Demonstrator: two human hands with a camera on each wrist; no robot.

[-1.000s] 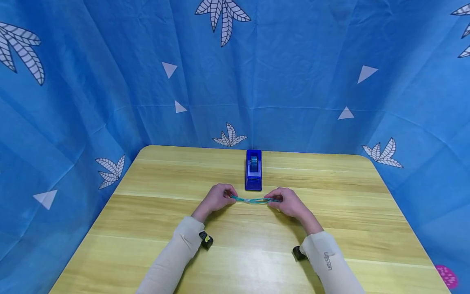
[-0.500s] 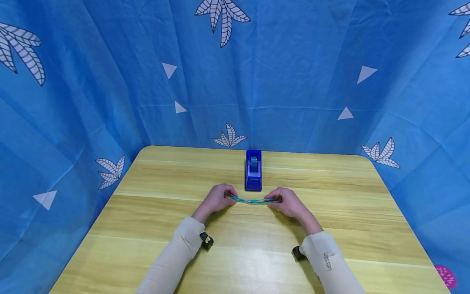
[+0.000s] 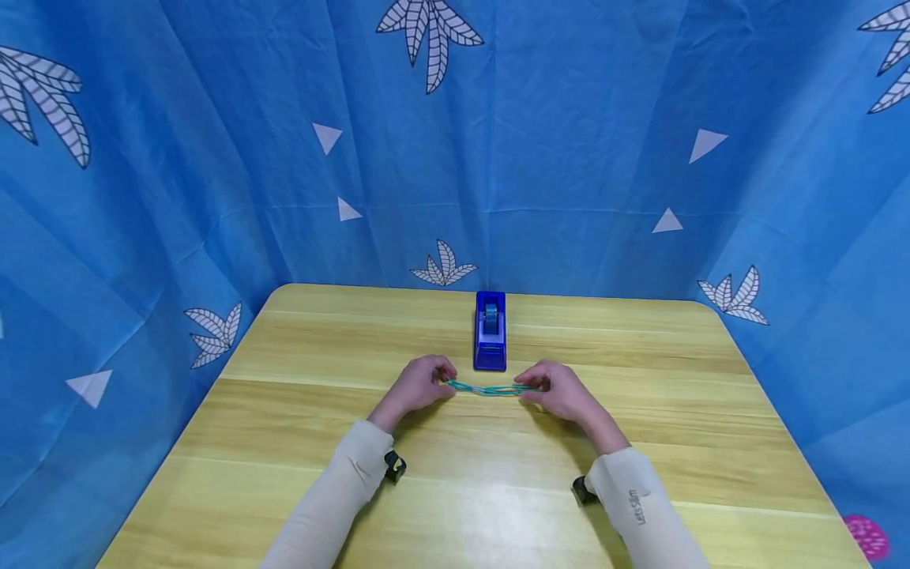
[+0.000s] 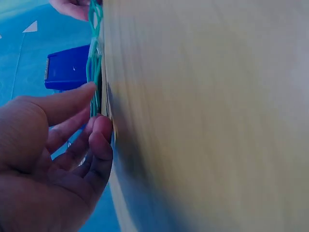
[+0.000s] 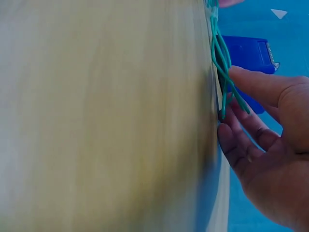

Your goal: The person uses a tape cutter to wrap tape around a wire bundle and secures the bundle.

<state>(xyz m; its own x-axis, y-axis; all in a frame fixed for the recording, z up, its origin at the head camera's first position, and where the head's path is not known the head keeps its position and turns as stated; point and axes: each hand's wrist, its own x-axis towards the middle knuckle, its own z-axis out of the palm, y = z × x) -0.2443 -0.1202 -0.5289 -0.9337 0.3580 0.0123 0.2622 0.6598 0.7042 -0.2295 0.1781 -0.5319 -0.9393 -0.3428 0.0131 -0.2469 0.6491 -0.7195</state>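
Note:
A looped bundle of thin green cord [image 3: 490, 390] stretches between the two hands just in front of the tape dispenser. A pale, shiny band [image 4: 94, 46] wraps its middle. My left hand [image 3: 423, 382] has its thumb and fingers around the left end. At the other end, my right hand [image 3: 560, 390] holds the loops loosely between thumb and curled fingers, and loop ends [image 5: 247, 111] splay out past the thumb. Whether the bundle touches the tabletop cannot be made out.
Behind the bundle stands a blue tape dispenser [image 3: 490, 332] with a roll in it. The wooden table [image 3: 483, 482] has rounded far corners. Blue curtains [image 3: 583, 142] with leaf and triangle prints hang around its back and sides.
Both hands have drawn very slightly apart, left hand to the left and right fingertips to the right. The green cord stays almost where it was.

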